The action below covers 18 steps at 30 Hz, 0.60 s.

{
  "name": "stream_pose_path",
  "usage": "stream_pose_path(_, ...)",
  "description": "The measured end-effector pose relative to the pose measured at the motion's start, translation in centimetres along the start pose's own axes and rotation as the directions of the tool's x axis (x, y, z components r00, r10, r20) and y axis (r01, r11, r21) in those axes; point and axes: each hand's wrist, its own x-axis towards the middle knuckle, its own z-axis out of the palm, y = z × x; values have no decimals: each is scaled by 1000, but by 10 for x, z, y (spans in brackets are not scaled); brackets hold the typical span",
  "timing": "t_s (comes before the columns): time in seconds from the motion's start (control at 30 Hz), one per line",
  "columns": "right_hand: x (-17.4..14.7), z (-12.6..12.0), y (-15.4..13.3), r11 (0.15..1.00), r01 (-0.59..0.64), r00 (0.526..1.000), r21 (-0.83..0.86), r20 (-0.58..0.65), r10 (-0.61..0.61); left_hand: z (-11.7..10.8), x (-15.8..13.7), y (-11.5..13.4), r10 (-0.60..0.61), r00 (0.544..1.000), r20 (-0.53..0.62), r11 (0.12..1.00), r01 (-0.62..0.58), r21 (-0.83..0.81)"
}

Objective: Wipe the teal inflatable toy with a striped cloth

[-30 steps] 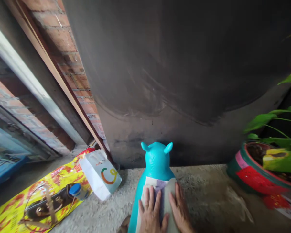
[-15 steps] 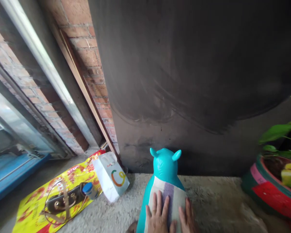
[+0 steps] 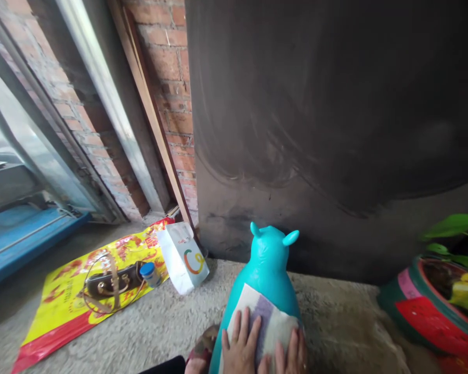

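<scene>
A turquoise inflatable animal toy (image 3: 271,259) with two small ears stands on the concrete floor, its head toward the dark panel. Across its back lies a white cloth (image 3: 249,297) with a purple stripe. My left hand (image 3: 239,345) rests flat on the cloth with its fingers spread. Just to the right, my right hand (image 3: 292,353) presses on the cloth's right part, fingers stretched out over the toy's side. Both palms are partly cut off by the bottom edge.
A yellow and red plastic sack (image 3: 62,311) lies at left, bearing a dark handbag (image 3: 119,280) and a blue-capped jar (image 3: 150,275). A white paper bag (image 3: 183,259) lies beside it. A potted plant (image 3: 425,311) stands at right, a dark panel (image 3: 315,104) ahead. A foot (image 3: 203,348) shows below.
Both hands and the cloth have shifted back along the toy, baring more of its neck and shoulders. The view has turned slightly, and a foot now shows more fully.
</scene>
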Motion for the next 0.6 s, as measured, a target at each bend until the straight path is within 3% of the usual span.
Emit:
stream_pose_path(0.13, 47, 9, -13, 991, -119, 985, -62, 122, 125, -23, 21, 8, -6, 1000, -3, 1000, 6, -22)
stream_pose_path(0.27, 91, 10, -31, 992, -51, 961, -113, 264, 79, -32, 45, 12, -51, 999, -4, 998, 51, -40)
stream_pose_path(0.37, 109, 7, -39, 989, -33, 954, -142, 291, 73, -33, 55, 14, -54, 998, -17, 998, 53, -46)
stream_pose_path(0.47, 107, 4, -42, 989, -79, 946, -126, 302, 114, -36, 54, 15, -54, 998, -14, 998, 53, -31)
stream_pose_path(0.6, 69, 8, -39, 982, -163, 953, -95, 244, 182, -37, 36, 10, -72, 997, 42, 997, 72, 5)
